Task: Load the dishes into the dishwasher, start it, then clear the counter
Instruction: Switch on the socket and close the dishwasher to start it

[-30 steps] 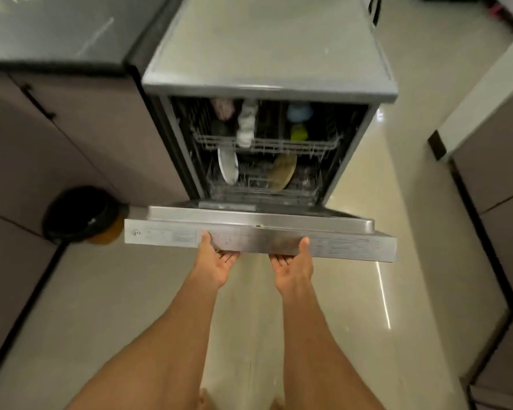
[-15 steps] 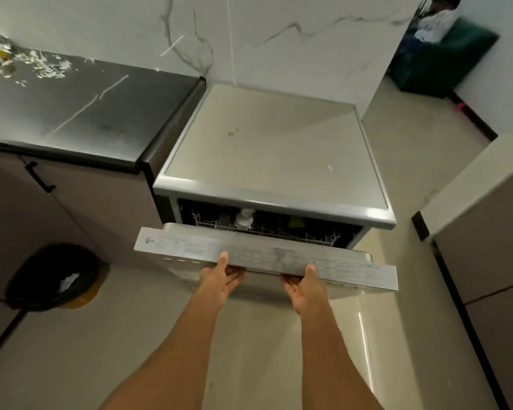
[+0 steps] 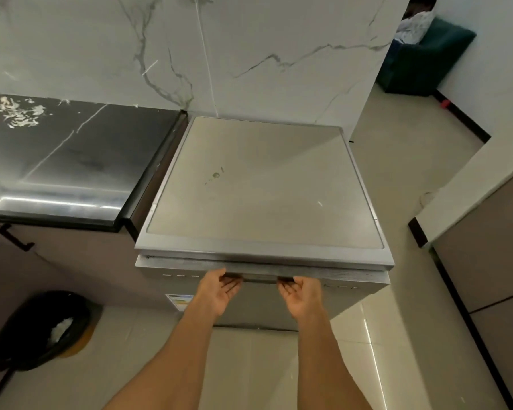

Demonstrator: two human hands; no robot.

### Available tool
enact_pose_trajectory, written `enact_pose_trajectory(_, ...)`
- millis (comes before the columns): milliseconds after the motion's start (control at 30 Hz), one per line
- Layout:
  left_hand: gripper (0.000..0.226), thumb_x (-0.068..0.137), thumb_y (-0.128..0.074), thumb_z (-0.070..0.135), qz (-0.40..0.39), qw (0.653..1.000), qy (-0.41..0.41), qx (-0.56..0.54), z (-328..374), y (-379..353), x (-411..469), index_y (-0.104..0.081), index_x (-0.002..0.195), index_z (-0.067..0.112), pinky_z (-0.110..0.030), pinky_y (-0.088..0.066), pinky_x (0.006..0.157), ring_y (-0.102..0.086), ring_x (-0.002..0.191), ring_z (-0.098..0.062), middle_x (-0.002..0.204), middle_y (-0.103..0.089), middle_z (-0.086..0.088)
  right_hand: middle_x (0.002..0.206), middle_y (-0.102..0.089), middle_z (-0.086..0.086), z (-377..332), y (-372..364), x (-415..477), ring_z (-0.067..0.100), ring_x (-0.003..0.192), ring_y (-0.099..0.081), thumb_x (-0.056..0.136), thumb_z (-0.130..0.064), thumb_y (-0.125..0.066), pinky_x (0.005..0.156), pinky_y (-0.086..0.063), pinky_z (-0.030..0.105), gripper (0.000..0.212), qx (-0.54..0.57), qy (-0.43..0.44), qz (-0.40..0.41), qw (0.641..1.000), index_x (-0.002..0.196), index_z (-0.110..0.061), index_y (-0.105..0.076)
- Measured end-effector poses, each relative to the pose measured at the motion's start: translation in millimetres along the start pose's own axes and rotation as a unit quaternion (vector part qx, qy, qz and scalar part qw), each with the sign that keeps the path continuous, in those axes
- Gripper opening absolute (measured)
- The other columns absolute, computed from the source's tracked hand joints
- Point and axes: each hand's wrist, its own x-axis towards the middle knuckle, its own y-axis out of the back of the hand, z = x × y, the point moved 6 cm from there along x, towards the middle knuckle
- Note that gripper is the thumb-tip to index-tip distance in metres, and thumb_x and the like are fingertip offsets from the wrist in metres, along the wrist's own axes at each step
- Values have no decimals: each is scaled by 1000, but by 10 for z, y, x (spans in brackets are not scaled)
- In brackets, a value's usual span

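Note:
The steel dishwasher (image 3: 261, 196) stands between the black counter and the open floor. Its door (image 3: 258, 309) is upright against the body, with only a thin seam under the top panel. My left hand (image 3: 219, 291) and my right hand (image 3: 301, 294) are side by side at the door's top edge, palms up. The fingers of both curl into the handle recess. The dishes inside are hidden behind the door.
The black counter (image 3: 71, 161) on the left carries white scraps (image 3: 15, 113) at its far end. A black bin (image 3: 42, 327) stands on the floor lower left. Cabinets (image 3: 486, 261) line the right side, and a person sits on a green seat (image 3: 427, 60) beyond.
Both hands have swung the door up from flat open, through half raised, to upright against the dishwasher. The racks and dishes are no longer visible.

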Motion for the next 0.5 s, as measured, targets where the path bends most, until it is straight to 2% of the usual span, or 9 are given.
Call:
enact_pose_trajectory(100,18,93,-34,-2,30,1000,2,8,77,-77,-56,-50,82,-1,-45,-43,99,-57,82,-37,93,-58,-24,119,-54,37,-38,-91,12,48,131,-43,90,13,-28,114,-34,50,28,-6,-3,-1,1000,77,-2,-48)
enact_pose_trajectory(133,20,91,-32,-5,38,999,-2,11,98,-115,-55,-48,80,-1,-45,-42,100,-56,80,-37,89,-56,-23,105,-57,40,-60,-110,35,50,123,-49,87,16,-27,114,-34,51,32,-19,0,6,1000,72,-5,-46)
enact_pose_trajectory(167,21,89,-30,-8,44,999,-6,16,120,-154,-49,-48,79,-1,-44,-43,99,-55,78,-36,87,-55,-22,87,-57,40,-84,-128,49,49,102,-56,83,19,-25,113,-34,53,34,-32,7,14,999,69,-7,-44)
enact_pose_trajectory(200,23,87,-28,-11,48,999,-10,20,143,-193,-49,-47,77,-1,-44,-43,98,-54,76,-36,85,-53,-20,71,-52,32,-101,-150,56,40,79,-53,79,21,-23,113,-34,55,37,-37,14,16,999,68,-7,-44)
enact_pose_trajectory(233,25,84,-26,-13,52,998,-16,23,164,-232,-39,-45,75,-1,-43,-44,96,-53,75,-35,84,-52,-18,69,-46,22,-124,-175,53,31,70,-43,76,23,-20,112,-35,56,40,-39,19,14,999,69,-7,-45)
enact_pose_trajectory(267,26,82,-24,-15,56,998,-21,28,177,-251,-16,-44,74,0,-43,-45,93,-51,74,-35,85,-50,-18,78,-44,17,-138,-195,62,28,71,-40,73,25,-18,111,-36,57,42,-41,22,9,999,71,-5,-47)
enact_pose_trajectory(333,29,77,-20,-19,65,997,-27,36,191,-258,28,-44,74,-2,-43,-46,88,-51,75,-37,87,-49,-18,101,-45,19,-154,-197,77,32,84,-44,71,28,-15,108,-39,57,48,-47,19,10,999,78,-2,-51)
enact_pose_trajectory(400,33,73,-18,-21,61,997,-30,40,201,-261,67,-46,76,-3,-46,-48,88,-51,79,-39,90,-49,-18,116,-41,23,-178,-209,107,41,105,-47,70,29,-13,104,-43,55,49,-54,18,18,998,82,-2,-50)
enact_pose_trajectory(500,34,70,-18,-21,68,996,-38,42,235,-291,93,-45,71,1,-53,-47,92,-46,76,-35,79,-45,-12,132,-38,31,-224,-236,101,50,131,-34,63,27,-13,104,-43,56,52,-65,19,34,997,87,0,-50)
